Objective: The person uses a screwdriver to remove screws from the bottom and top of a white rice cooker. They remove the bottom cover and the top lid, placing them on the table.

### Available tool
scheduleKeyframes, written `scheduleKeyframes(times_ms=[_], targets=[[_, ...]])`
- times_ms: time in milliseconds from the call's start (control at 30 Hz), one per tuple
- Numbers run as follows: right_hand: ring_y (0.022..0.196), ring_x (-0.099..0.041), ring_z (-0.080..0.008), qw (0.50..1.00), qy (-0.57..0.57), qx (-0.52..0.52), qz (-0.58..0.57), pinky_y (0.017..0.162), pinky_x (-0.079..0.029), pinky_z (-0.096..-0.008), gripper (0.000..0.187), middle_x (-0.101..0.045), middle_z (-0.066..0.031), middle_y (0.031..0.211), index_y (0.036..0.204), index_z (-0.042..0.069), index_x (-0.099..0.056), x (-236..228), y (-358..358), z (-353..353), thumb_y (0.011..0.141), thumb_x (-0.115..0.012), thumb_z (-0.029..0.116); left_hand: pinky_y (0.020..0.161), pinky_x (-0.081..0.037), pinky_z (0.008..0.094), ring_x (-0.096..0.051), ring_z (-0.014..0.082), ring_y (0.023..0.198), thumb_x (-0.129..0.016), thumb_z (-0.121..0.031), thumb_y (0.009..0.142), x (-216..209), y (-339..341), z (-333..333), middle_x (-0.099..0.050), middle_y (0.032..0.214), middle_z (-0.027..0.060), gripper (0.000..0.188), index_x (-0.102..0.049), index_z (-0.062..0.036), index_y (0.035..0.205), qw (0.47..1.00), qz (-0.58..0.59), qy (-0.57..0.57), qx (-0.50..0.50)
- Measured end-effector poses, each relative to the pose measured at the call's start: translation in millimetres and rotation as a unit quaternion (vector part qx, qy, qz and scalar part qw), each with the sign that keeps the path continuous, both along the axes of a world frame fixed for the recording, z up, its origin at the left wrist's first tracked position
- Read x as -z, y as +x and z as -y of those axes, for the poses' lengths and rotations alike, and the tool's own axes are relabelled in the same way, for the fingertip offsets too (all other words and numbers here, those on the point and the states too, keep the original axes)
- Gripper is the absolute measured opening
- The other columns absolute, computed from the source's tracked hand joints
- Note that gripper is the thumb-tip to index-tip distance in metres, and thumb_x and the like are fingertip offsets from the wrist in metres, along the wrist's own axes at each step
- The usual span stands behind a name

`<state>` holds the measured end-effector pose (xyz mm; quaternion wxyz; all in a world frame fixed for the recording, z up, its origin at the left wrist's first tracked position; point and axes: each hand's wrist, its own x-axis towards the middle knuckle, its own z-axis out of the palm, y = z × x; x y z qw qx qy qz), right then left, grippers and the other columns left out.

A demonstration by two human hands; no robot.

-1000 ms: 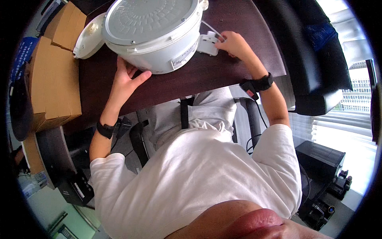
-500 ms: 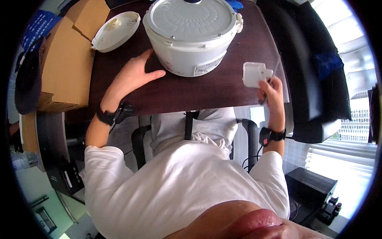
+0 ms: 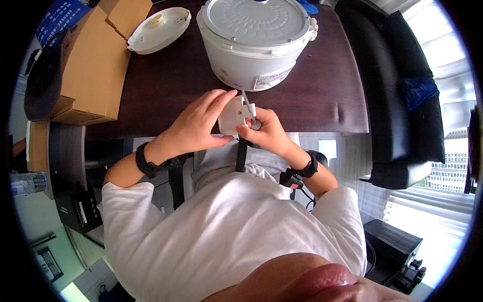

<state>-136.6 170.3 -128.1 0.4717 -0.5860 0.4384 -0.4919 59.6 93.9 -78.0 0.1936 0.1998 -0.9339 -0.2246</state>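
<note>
In front of my chest, at the table's near edge, both hands meet at a small white plastic box-like part. My left hand spans it, fingers along the upper edge and thumb at the lower edge. My right hand is closed on the part's right side with thumb and fingers. That hand also holds a slim grey rod-shaped tool, perhaps a screwdriver, pointing up and away. Just beyond my hands stands a white rice cooker, its round grey metal top plate showing.
A shallow white oval cover lies far left on the dark brown table. Cardboard boxes line the left edge. A black sofa stands to the right. Something blue sits behind the cooker.
My right hand has brought the plastic part and tool from the table's right side to the middle. My left hand has moved from beside the cooker toward me, onto the part.
</note>
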Motion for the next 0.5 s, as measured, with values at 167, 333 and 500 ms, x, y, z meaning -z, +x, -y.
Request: scheduleKeyframes(times_ms=[167, 333, 500], targets=[[0.065, -0.051, -0.0076, 0.992, -0.01, -0.049, -0.112, 0.058, -0.044, -0.026, 0.026, -0.058, 0.0, 0.07, 0.081, 0.003, -0.059, -4.0, -36.4, -8.3, 0.081, -0.076, 0.022, 0.102, -0.042, 0.0405, -0.049, 0.0341, 0.12, -0.081, -0.018, 0.066, -3.3, 31.3, 32.9, -0.043, 0.127, 0.0166, 0.083, -0.042, -0.0055, 0.138, 0.997, 0.007, -0.047, -0.059], [0.063, -0.053, -0.0076, 0.976, 0.121, 0.07, -0.169, 0.055, -0.042, -0.0233, 0.022, -0.058, 0.0007, 0.072, 0.085, 0.006, -0.062, -18.7, -119.8, -36.0, 0.079, -0.077, 0.022, 0.105, -0.039, 0.0422, -0.046, 0.0332, 0.126, -0.08, -0.021, 0.072, -5.8, 81.4, 124.4, -0.044, 0.131, 0.0169, 0.079, -0.041, -0.0058, 0.139, 0.944, -0.103, -0.159, -0.269], [0.056, -0.056, -0.01, 0.861, 0.098, 0.31, -0.39, 0.047, -0.043, -0.025, 0.022, -0.064, -0.0049, 0.076, 0.096, 0.004, -0.064, -18.8, -185.2, -12.8, 0.084, -0.071, 0.021, 0.096, -0.046, 0.0405, -0.059, 0.0308, 0.111, -0.077, -0.038, 0.076, 7.0, 112.3, 259.1, -0.06, 0.121, 0.0186, 0.069, -0.053, -0.0013, 0.128, 0.912, 0.029, -0.15, -0.381]])
